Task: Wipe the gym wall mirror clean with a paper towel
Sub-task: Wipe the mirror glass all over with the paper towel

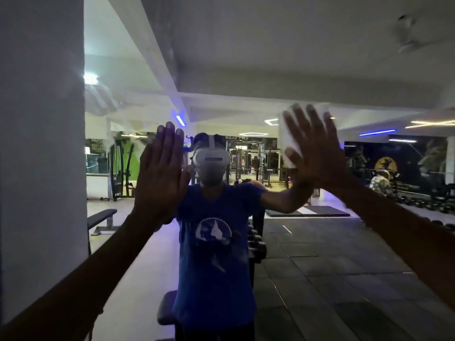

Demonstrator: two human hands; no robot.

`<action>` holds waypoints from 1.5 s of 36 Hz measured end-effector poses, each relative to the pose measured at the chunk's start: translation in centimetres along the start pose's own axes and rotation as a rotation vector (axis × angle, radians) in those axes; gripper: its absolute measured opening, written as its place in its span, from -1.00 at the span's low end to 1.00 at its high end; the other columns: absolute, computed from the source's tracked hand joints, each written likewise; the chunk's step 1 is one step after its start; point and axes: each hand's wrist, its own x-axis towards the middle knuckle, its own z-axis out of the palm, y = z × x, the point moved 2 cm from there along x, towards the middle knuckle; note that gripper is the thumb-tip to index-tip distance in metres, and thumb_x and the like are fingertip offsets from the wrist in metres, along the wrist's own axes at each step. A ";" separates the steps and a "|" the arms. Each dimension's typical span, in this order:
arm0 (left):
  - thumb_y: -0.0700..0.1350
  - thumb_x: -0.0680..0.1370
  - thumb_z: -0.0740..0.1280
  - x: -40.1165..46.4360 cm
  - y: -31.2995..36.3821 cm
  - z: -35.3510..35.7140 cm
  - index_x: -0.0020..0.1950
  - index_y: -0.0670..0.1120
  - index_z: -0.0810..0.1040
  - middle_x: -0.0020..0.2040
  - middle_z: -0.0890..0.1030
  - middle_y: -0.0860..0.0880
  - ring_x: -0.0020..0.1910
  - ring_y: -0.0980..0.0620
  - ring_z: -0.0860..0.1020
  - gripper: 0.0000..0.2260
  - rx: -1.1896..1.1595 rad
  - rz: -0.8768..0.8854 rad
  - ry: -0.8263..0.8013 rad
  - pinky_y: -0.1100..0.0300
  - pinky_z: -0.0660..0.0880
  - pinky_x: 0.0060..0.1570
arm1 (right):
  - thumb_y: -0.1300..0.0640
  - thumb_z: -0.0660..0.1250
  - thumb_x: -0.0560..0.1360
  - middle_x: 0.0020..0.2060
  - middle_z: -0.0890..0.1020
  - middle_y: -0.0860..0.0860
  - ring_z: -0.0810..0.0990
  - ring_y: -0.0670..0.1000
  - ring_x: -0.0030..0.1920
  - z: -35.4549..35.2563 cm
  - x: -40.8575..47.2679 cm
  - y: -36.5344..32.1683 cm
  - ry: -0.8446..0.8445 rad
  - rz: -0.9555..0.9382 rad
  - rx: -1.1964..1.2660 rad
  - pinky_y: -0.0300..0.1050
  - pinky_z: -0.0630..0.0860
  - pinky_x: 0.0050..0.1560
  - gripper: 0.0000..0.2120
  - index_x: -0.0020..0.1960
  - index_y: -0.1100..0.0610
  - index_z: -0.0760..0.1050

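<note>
The wall mirror (307,65) fills most of the view and reflects the gym and a person in a blue T-shirt wearing a headset. My right hand (312,148) lies flat with spread, straight fingers, pressing a white paper towel (286,139) against the glass at upper right. The towel shows around my fingertips and beside my thumb. My left hand (161,175) is raised flat at centre left, fingers straight and together, palm toward the mirror; whether it touches the glass is unclear. It holds nothing.
A white wall or pillar (41,143) borders the mirror on the left. Smears show on the glass near the top right (411,33). The reflection shows a bench (101,217), a dumbbell rack (256,244), dark floor tiles and gym machines behind.
</note>
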 end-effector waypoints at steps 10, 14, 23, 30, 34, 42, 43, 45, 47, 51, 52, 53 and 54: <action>0.03 0.72 0.08 -0.1 -0.1 -0.3 0.71 -0.19 0.01 0.72 -0.02 -0.20 0.71 -0.14 -0.05 -0.39 -0.034 0.002 -0.037 -0.15 0.07 0.63 | -0.26 0.08 0.68 0.72 -0.04 0.12 -0.11 0.22 0.71 0.8 -6.8 -18.4 -0.087 -0.240 0.237 0.42 -0.07 0.62 -0.24 0.74 0.07 -0.04; 0.06 0.72 0.04 -0.1 -0.7 -0.6 0.71 -0.18 0.02 0.72 0.00 -0.18 0.71 -0.12 -0.05 -0.39 -0.025 0.031 -0.056 -0.14 0.08 0.63 | -0.23 -0.03 0.68 0.72 0.02 0.10 -0.05 0.18 0.71 0.8 -2.7 -8.0 -0.048 -0.239 0.146 0.40 -0.08 0.65 -0.30 0.73 0.05 -0.01; 0.01 0.67 0.06 0.5 1.4 -0.1 0.69 -0.25 0.05 0.70 0.00 -0.28 0.70 -0.21 -0.04 -0.36 -0.056 -0.079 -0.018 -0.12 -0.01 0.65 | -0.28 -0.01 0.66 0.71 -0.09 0.19 -0.13 0.26 0.70 0.1 -1.9 -10.5 0.049 0.432 0.173 0.42 -0.09 0.64 -0.20 0.74 0.14 -0.09; -0.05 0.64 0.17 1.3 3.5 0.8 0.68 -0.25 0.13 0.69 0.08 -0.28 0.69 -0.21 0.06 -0.36 -0.061 -0.010 -0.032 -0.16 0.15 0.60 | -0.22 -0.13 0.73 0.72 -0.02 0.13 -0.04 0.23 0.71 1.8 -9.8 -15.6 -0.083 0.022 0.308 0.50 0.04 0.58 -0.34 0.73 0.08 0.01; -0.01 0.68 0.08 1.0 3.0 1.0 0.69 -0.23 0.11 0.70 0.08 -0.23 0.69 -0.16 0.05 -0.40 -0.092 0.019 -0.022 -0.14 0.11 0.62 | -0.25 -0.15 0.70 0.72 0.00 0.15 -0.05 0.22 0.71 0.8 -2.1 -8.8 -0.021 0.013 0.201 0.47 -0.02 0.60 -0.31 0.73 0.08 -0.01; -0.01 0.67 0.02 0.9 3.7 0.6 0.68 -0.26 0.14 0.69 0.10 -0.25 0.69 -0.17 0.05 -0.40 -0.133 -0.012 0.002 -0.11 0.05 0.64 | -0.27 -0.16 0.70 0.72 -0.04 0.17 -0.08 0.23 0.71 1.6 -4.5 -11.4 0.039 0.401 0.229 0.44 -0.05 0.62 -0.27 0.73 0.12 -0.01; 0.00 0.67 0.01 0.8 3.8 0.6 0.67 -0.26 0.14 0.68 0.10 -0.26 0.69 -0.18 0.05 -0.40 -0.134 -0.020 -0.005 -0.11 0.05 0.64 | -0.27 -0.14 0.70 0.71 -0.02 0.18 -0.06 0.24 0.71 2.1 -7.1 -12.8 0.023 0.395 0.257 0.47 -0.01 0.60 -0.27 0.73 0.14 0.02; 0.00 0.67 0.02 0.7 4.1 0.6 0.67 -0.28 0.13 0.68 0.09 -0.29 0.69 -0.21 0.05 -0.39 -0.135 -0.040 -0.025 -0.16 0.07 0.63 | -0.25 -0.12 0.72 0.71 0.02 0.21 0.00 0.27 0.70 2.7 -11.3 -14.5 -0.013 0.371 0.292 0.52 0.05 0.57 -0.28 0.72 0.16 0.04; 0.01 0.66 0.06 0.8 4.6 0.5 0.68 -0.28 0.10 0.68 0.06 -0.31 0.69 -0.24 0.03 -0.36 -0.093 -0.054 -0.035 -0.19 0.07 0.62 | -0.26 -0.11 0.72 0.71 0.03 0.20 0.01 0.27 0.70 3.0 -11.5 -13.9 -0.009 0.384 0.293 0.52 0.05 0.57 -0.29 0.72 0.15 0.02; -0.02 0.65 0.09 3.3 5.9 0.0 0.69 -0.25 0.04 0.70 0.00 -0.29 0.70 -0.22 -0.03 -0.35 -0.080 0.026 -0.040 -0.19 0.07 0.63 | -0.29 -0.18 0.70 0.71 0.02 0.19 -0.01 0.26 0.70 2.2 -2.5 -8.2 0.049 0.521 0.201 0.45 0.02 0.60 -0.26 0.73 0.13 0.01; -0.02 0.65 0.09 4.1 6.1 0.0 0.70 -0.25 0.03 0.70 -0.01 -0.28 0.70 -0.21 -0.04 -0.35 -0.093 0.030 -0.047 -0.18 0.08 0.63 | -0.29 -0.19 0.70 0.71 0.02 0.18 -0.01 0.26 0.70 1.8 -0.1 -6.6 0.060 0.558 0.190 0.44 0.02 0.60 -0.27 0.73 0.12 0.00; -0.02 0.66 0.09 4.6 6.2 0.1 0.70 -0.24 0.03 0.70 -0.02 -0.27 0.70 -0.20 -0.05 -0.35 -0.094 0.032 -0.056 -0.17 0.08 0.63 | -0.29 -0.17 0.71 0.71 0.02 0.18 0.00 0.26 0.70 1.5 1.8 -5.3 0.078 0.580 0.177 0.44 0.02 0.60 -0.27 0.74 0.10 -0.01; -0.02 0.67 0.09 4.9 6.3 0.3 0.70 -0.24 0.03 0.70 -0.02 -0.27 0.70 -0.20 -0.04 -0.36 -0.087 0.036 -0.062 -0.18 0.09 0.63 | -0.28 -0.14 0.71 0.71 0.02 0.18 0.00 0.26 0.70 1.4 2.8 -4.7 0.100 0.593 0.161 0.43 0.02 0.61 -0.28 0.74 0.09 -0.02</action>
